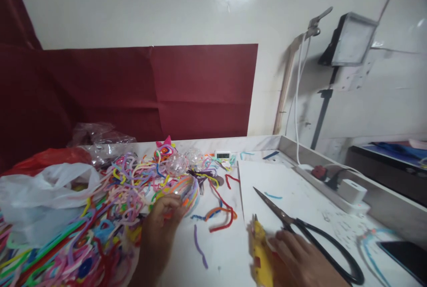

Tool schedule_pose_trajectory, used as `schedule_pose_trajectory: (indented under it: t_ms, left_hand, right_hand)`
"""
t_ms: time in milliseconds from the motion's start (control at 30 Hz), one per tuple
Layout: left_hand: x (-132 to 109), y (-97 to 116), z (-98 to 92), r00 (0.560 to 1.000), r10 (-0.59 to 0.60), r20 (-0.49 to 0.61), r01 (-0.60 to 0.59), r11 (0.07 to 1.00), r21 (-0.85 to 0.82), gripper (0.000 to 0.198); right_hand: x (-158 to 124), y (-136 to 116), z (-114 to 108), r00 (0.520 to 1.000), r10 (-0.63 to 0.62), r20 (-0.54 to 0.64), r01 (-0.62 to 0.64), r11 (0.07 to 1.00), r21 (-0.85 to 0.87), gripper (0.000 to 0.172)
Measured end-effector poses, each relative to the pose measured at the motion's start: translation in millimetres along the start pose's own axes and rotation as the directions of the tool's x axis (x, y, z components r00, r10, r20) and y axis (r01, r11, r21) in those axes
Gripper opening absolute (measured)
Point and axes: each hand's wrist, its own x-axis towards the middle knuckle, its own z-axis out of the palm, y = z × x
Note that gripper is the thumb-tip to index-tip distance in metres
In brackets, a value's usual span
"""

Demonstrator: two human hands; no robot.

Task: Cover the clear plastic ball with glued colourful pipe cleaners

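My left hand (163, 222) has its fingers curled on the edge of a heap of coloured pipe cleaners (110, 202), at a striped bundle (190, 193); what it grips is blurred. My right hand (296, 260) rests low on the white table, its fingers closed around a yellow glue gun (260, 251) whose nozzle points away from me. Black-handled scissors (300, 229) lie just right of that hand, blades shut and pointing up-left.
Loose pipe-cleaner pieces (220, 216) lie between my hands. A white plastic bag (43, 198) and a red bag (46, 158) sit left. A power strip (347, 193) with plugs lies along the right ledge, a dark phone (403, 256) bottom right, a small timer (222, 155) farther back.
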Motion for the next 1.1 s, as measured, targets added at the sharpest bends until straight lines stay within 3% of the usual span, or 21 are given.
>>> schedule_pose_trajectory:
  t_ms: [67, 167, 300, 367, 467, 533, 633, 767, 933, 1100]
  left_hand:
    - [-1.1, -0.2, 2.7, 1.0, -0.013, -0.005, 0.013, 1.0, -0.016, 0.015]
    - [-2.6, -0.9, 6.5, 1.0, -0.03, 0.003, 0.03, 0.999, -0.033, 0.014]
    - [-3.7, -4.5, 9.1, 0.997, 0.002, 0.077, -0.005, 0.999, 0.033, 0.015]
    - [-4.4, -7.3, 10.5, 0.997, 0.012, 0.071, -0.014, 0.999, 0.033, 0.015]
    - [-5.9, -10.9, 13.1, 0.999, 0.008, 0.051, -0.007, 1.0, -0.009, 0.015]
    - [-6.6, -12.2, 14.4, 0.999, -0.004, 0.051, 0.005, 1.0, -0.013, 0.015]
    - [-6.8, -12.7, 15.7, 0.999, -0.015, 0.049, 0.015, 1.0, -0.001, 0.017]
    - [-7.9, -12.1, 18.6, 0.998, -0.044, 0.049, 0.045, 0.999, -0.014, 0.017]
    - [-13.0, -5.1, 23.2, 0.993, -0.066, 0.101, 0.068, 0.998, -0.013, 0.018]
    - [-17.8, 0.3, 23.8, 0.994, -0.004, 0.109, 0.005, 1.0, -0.013, 0.015]
  right_hand:
    - [17.4, -13.3, -17.5, 0.994, -0.075, -0.073, 0.072, 0.996, -0.045, 0.033]
    - [54.5, -42.2, -35.2, 0.991, -0.106, -0.08, 0.11, 0.993, 0.049, 0.022]
    - [96.3, -70.5, -19.1, 0.975, -0.219, 0.024, 0.22, 0.975, -0.04, 0.004]
    - [107.2, -74.3, -4.1, 0.968, -0.247, 0.033, 0.249, 0.964, -0.096, 0.012]
    - [113.4, -69.1, 5.4, 0.964, -0.264, 0.012, 0.264, 0.958, -0.107, 0.021]
    - [113.8, -62.3, -1.9, 0.969, -0.245, -0.018, 0.244, 0.967, -0.068, 0.02]
    - [112.5, -54.6, -27.9, 0.986, -0.14, -0.093, 0.155, 0.971, 0.184, 0.018]
    - [111.5, -55.4, -57.5, 0.98, -0.052, -0.192, 0.144, 0.851, 0.504, 0.017]
    - [112.5, -60.0, -53.8, 0.938, -0.085, -0.337, 0.253, 0.832, 0.494, 0.015]
    - [112.0, -59.5, -46.1, 0.908, -0.152, -0.39, 0.337, 0.818, 0.466, 0.013]
